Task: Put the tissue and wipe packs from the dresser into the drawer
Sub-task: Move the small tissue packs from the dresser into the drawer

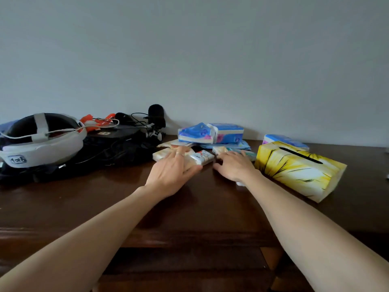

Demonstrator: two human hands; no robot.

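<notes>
Dark brown wood filled the lower half of the frame: the dresser top (105,203), with the drawer (189,268) apparently pulled open along the bottom edge, its inside too dark to read. Two bare forearms ran up from the lower corners to the centre. The left hand (171,173) lay flat, fingers straight and spread, on a small white pocket tissue pack (202,158); the right hand (234,167) rested palm down with relaxed fingers on a teal-edged wipe pack (244,154). Neither hand had closed on anything.

Just right of centre sat a yellow soft tissue pack (299,171), a blue pack (286,140) behind it. Farther back, against the grey wall, blue-and-white tissue packs (212,133) were piled. At the left lay a white headset (42,142) on a black bag (105,157) with cables.

By my reading this was the gathering step, with every visible pack on top. Next, each hand needed to curl round its pack, lift, and bring it down into the drawer.
</notes>
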